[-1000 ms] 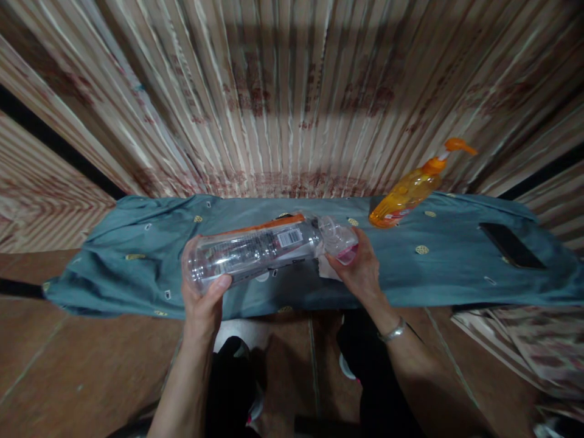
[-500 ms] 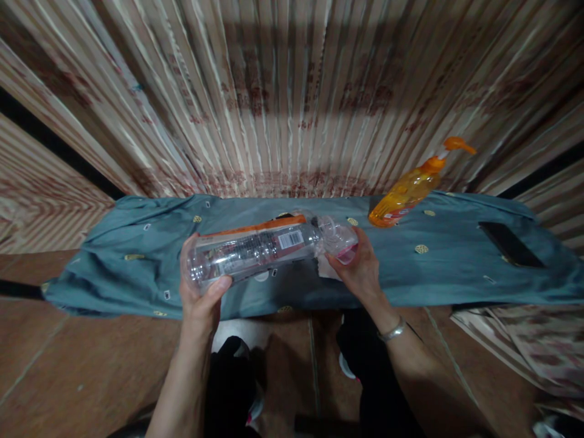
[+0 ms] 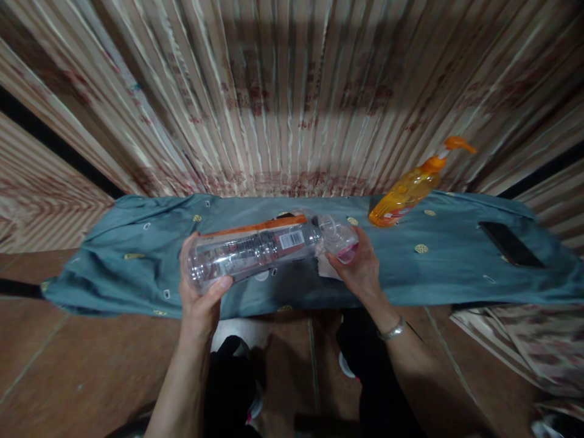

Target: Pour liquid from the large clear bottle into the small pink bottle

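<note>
A clear plastic bottle (image 3: 249, 249) with an orange-edged label and a barcode is held almost level above the teal cloth. My left hand (image 3: 203, 286) wraps round its left end, thumb in front. At the other end, my right hand (image 3: 360, 271) is closed on a clear plastic piece (image 3: 336, 236) with a pink part near the fingers. Whether this piece is joined to the bottle, I cannot tell. A pale scrap (image 3: 329, 269) shows beneath it, and a small dark thing (image 3: 286, 215) is mostly hidden behind the bottle.
Right of my hands, an orange pump bottle (image 3: 404, 191) stands on the teal cloth (image 3: 401, 277). A black phone (image 3: 511, 243) lies farther right. A pleated curtain (image 3: 292, 103) hangs behind. Below the cloth's front edge are my legs and the tiled floor (image 3: 109, 365).
</note>
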Motion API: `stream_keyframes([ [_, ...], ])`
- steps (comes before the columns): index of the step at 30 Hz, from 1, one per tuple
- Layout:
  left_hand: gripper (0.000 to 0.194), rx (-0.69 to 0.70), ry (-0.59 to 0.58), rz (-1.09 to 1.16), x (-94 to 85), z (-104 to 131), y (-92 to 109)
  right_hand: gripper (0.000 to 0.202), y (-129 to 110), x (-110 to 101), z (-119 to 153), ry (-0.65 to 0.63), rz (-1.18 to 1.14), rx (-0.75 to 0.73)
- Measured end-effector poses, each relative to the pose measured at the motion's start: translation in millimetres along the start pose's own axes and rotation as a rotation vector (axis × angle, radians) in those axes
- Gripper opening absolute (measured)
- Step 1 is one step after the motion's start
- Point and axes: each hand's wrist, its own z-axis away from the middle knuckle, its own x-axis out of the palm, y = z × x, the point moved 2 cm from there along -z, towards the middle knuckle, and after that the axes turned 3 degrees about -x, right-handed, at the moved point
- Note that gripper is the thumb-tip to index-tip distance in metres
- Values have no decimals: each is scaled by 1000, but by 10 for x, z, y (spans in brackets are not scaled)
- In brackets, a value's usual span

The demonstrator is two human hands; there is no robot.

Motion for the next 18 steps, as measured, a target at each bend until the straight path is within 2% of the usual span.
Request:
stream_keyframes([
  [6, 95, -68, -22, 70, -1, 5, 35, 80, -43, -32, -2, -16, 19, -10],
  [18, 95, -60, -43, 52, 6, 8, 71, 82, -31, -20, 1, -29, 52, 3],
])
